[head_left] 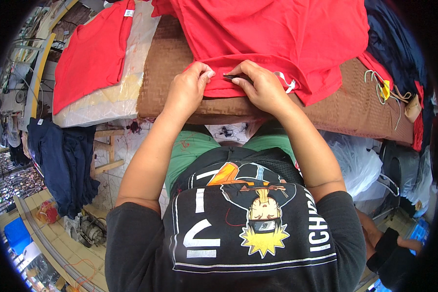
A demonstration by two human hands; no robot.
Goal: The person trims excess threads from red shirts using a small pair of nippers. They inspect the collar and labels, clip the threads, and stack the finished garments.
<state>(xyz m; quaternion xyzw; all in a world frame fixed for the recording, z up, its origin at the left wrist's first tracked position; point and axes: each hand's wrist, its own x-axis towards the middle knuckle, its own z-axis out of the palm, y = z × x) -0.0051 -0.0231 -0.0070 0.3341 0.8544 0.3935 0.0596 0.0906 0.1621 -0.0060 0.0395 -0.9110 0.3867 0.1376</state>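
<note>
A red garment point(272, 34) lies spread over the brown patterned padded surface point(165, 53) in front of me, its near edge folded in a band. My left hand point(192, 86) is closed at that edge, thumb and fingers pinching the red cloth. My right hand point(262, 86) is closed around a small dark pointed tool point(229, 76), whose tip points left over the cloth; its exact kind is too small to make out. Beside the right hand, a white label or tape point(286, 82) sticks out of the garment.
A folded red garment point(92, 56) rests on a plastic-wrapped stack to the left. Dark blue garments point(65, 160) hang below it; more dark cloth point(394, 44) lies far right. Cords with a yellow piece point(385, 90) lie at right. Another person's arm point(372, 233) shows lower right, near plastic bags point(357, 165).
</note>
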